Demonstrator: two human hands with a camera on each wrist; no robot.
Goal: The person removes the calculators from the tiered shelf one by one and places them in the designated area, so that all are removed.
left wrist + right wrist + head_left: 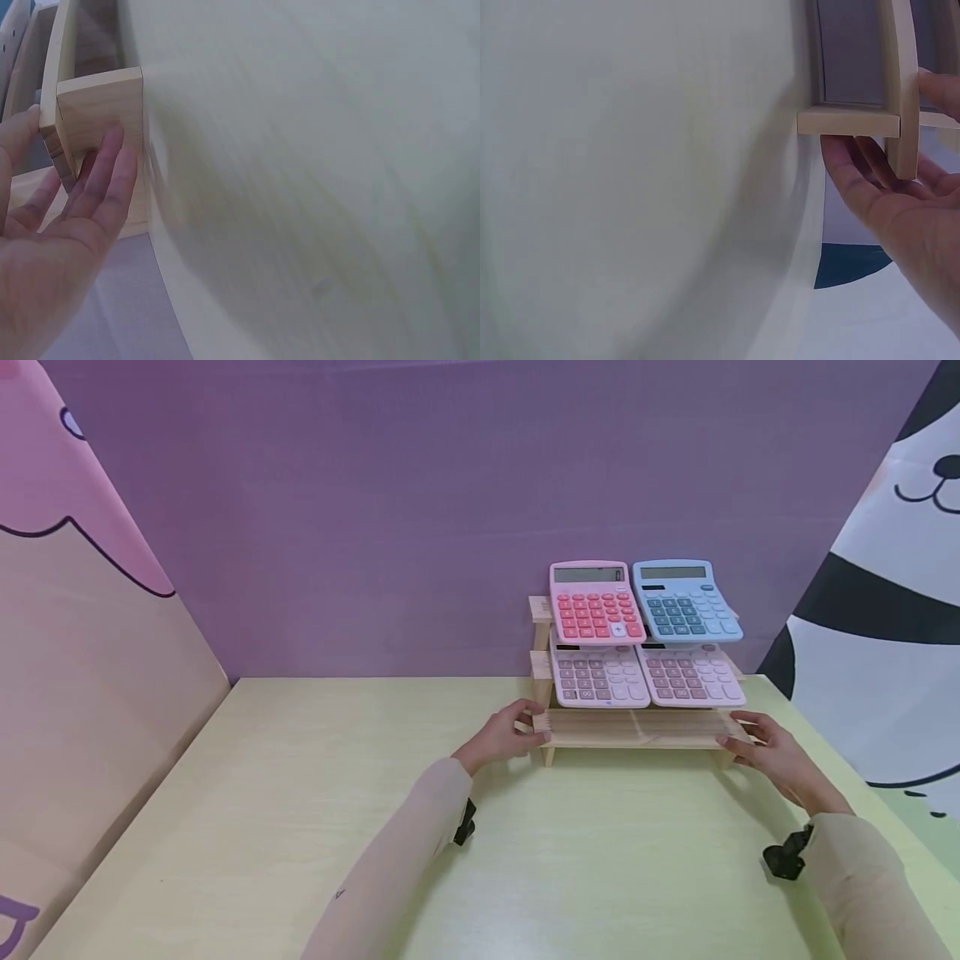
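A stepped wooden stand (633, 727) sits on the pale yellow table (300, 793) near the back wall. Its top step carries a pink calculator (595, 602) and a blue calculator (684, 602). Two pale pink calculators (597, 675) (690, 675) lie on the middle step, and the lowest step is bare. My left hand (517, 731) holds the stand's left end (101, 105), thumb on one side of the wood and fingers (105, 172) on the other. At the right end (855, 120), my right hand (753, 739) does the same, with its fingers (862, 169) beneath the slat.
A purple wall (375, 527) rises right behind the stand. A pink and beige panel (90, 652) closes the left side, and a black and white panel (885, 652) closes the right. The table stretches towards me and to the left of the stand.
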